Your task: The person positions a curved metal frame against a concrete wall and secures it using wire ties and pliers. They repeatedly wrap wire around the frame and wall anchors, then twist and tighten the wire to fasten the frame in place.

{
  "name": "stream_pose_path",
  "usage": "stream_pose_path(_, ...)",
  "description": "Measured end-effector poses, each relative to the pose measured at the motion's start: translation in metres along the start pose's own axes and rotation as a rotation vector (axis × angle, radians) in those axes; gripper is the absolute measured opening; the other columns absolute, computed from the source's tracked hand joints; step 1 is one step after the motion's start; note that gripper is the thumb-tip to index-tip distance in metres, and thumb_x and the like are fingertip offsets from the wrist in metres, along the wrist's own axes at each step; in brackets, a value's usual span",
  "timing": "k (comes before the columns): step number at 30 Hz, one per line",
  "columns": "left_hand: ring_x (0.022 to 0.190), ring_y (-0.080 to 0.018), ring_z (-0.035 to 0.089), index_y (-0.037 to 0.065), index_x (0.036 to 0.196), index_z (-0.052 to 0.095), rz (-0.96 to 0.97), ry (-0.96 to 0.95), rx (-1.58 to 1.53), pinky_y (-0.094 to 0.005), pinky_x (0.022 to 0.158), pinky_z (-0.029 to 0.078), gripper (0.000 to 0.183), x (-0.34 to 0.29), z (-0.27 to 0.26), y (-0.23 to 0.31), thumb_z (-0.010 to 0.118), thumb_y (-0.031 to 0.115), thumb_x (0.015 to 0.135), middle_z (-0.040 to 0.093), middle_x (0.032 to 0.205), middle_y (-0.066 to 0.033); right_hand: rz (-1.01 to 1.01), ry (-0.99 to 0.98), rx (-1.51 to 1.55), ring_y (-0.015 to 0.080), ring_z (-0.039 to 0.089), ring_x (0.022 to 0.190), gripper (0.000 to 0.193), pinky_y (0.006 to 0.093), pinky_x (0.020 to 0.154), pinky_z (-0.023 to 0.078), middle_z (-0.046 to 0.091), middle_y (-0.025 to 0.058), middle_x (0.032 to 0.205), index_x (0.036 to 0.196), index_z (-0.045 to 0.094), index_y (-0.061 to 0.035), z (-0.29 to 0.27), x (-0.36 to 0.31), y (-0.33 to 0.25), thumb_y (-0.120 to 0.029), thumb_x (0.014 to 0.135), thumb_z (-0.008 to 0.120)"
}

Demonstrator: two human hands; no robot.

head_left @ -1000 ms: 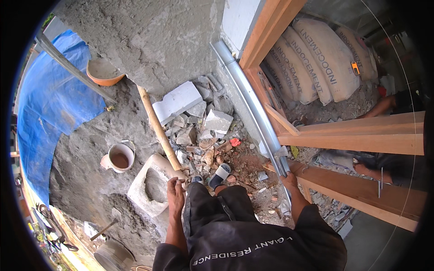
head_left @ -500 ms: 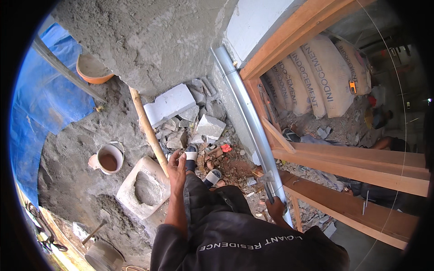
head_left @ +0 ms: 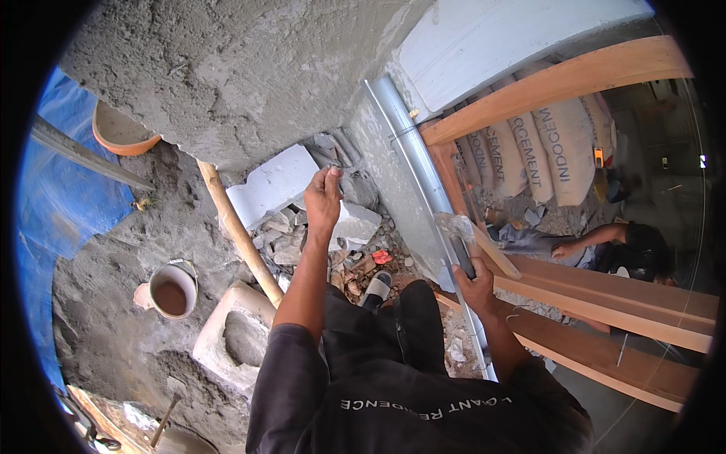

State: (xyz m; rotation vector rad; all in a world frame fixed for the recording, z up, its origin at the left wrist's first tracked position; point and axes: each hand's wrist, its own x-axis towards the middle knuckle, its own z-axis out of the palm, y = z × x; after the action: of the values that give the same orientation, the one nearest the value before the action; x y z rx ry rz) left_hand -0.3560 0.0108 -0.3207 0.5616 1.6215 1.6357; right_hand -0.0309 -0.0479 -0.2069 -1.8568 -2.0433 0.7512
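**A:** Ground, head view: grey sandy earth, a rough cement-rendered wall [head_left: 249,68] along the top, blue tarpaulin [head_left: 72,197] at the left. Listed?

**B:** Listed. Left hand [head_left: 324,198]: raised in front of the wall's lower edge, fingers curled shut around something small; what it is cannot be made out. Below it, a rubble heap [head_left: 318,242] with a white block [head_left: 274,183] and a smaller pale chunk [head_left: 357,223].

**A:** Right hand [head_left: 475,286]?

**B:** Clenched on the dark handle of a trowel [head_left: 457,231], the mortar-caked blade pointing up, just beside a grey metal channel [head_left: 412,166] that runs down the wooden door frame [head_left: 552,83].

**A:** Other items at the left?

**B:** Wooden pole [head_left: 238,234] lying slantwise; white bucket [head_left: 172,289] holding brown liquid; a pale broken block with a hollow [head_left: 231,340] near the person's knee; orange basin [head_left: 121,136] by the wall; a grey bar [head_left: 83,155] across the tarpaulin.

**A:** Beyond the frame?

**B:** Stacked cement sacks [head_left: 544,151], timber planks [head_left: 605,303], and another person [head_left: 620,246] crouched low, an arm stretched towards the floor.
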Motion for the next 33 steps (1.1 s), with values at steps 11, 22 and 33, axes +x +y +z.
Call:
stream_pose_path(11,0.062,-0.0193,0.057,0.0,0.089,0.065,0.417,-0.148,0.171,-0.0318,0.059,0.044,0.034,0.152,0.111,-0.041,0.059,0.033,0.088,0.059,0.066,-0.0118,0.002,0.135,0.183,0.0072,0.049,0.069,0.023,0.0253,0.062,0.043,0.059,0.004,0.074,0.088,0.058,0.0022,0.047,0.111,0.005,-0.018,0.081,0.067)
stream_pose_path(22,0.071,-0.0311,0.061,0.012,0.081,0.069,0.812,-0.092,0.475,-0.038,0.068,0.046,0.029,0.2,0.19,-0.068,0.056,0.037,0.086,0.065,0.073,-0.0121,-0.134,0.362,0.272,0.0074,0.049,0.071,0.027,0.0235,0.064,0.041,0.058,0.0016,0.076,0.089,0.06,0.0009,0.074,0.178,0.015,-0.024,0.082,0.067)
stream_pose_path(33,0.071,-0.0312,0.058,0.012,0.078,0.067,0.717,-0.153,0.3,-0.0451,0.09,0.033,0.027,0.197,0.196,-0.093,0.055,0.034,0.086,0.063,0.068,-0.0121,-0.228,0.412,0.183,0.0087,0.049,0.073,0.03,0.0242,0.068,0.041,0.057,0.0032,0.077,0.094,0.06,0.0019,0.086,0.194,0.033,-0.026,0.084,0.064)
